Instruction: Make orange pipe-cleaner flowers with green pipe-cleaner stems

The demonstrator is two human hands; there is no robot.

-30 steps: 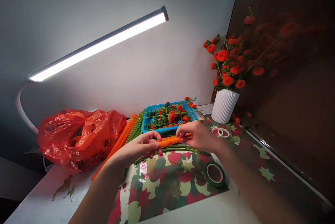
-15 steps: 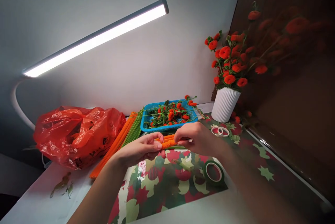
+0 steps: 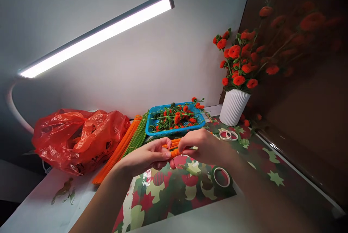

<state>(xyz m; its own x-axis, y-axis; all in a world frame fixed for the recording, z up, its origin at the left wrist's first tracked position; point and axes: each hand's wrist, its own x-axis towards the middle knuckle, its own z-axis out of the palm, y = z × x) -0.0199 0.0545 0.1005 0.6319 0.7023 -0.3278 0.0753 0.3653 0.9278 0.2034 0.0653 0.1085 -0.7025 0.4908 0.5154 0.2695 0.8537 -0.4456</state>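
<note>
Left hand (image 3: pixel 156 155) pinches a fuzzy orange piece (image 3: pixel 174 152) between thumb and fingers, palm side partly hidden. Right hand (image 3: pixel 199 146) is curled at the piece's other end, its fingertips close against it; whether they grip it I cannot tell. So the piece lies between the two hands, in front of the blue basket (image 3: pixel 148 131), whose green stems and small orange-red blooms sit just beyond the fingers. Out past the left hand, to its left, lie a bundle of orange strips (image 3: pixel 116 160) and, alongside, green strips (image 3: pixel 137 137); farther left is a crumpled red plastic bag (image 3: pixel 81 142), with a lit bar lamp (image 3: pixel 98 39) above. Beyond the right hand, to its right, two overlapping white rings (image 3: pixel 220 135) lie near a ribbed white vase (image 3: pixel 234 109) of orange-red flowers (image 3: pixel 235 51). Nearer the wearer, below the right hand, a green tape roll (image 3: pixel 213 175) rests on the patterned sheet (image 3: pixel 160 204).
</note>
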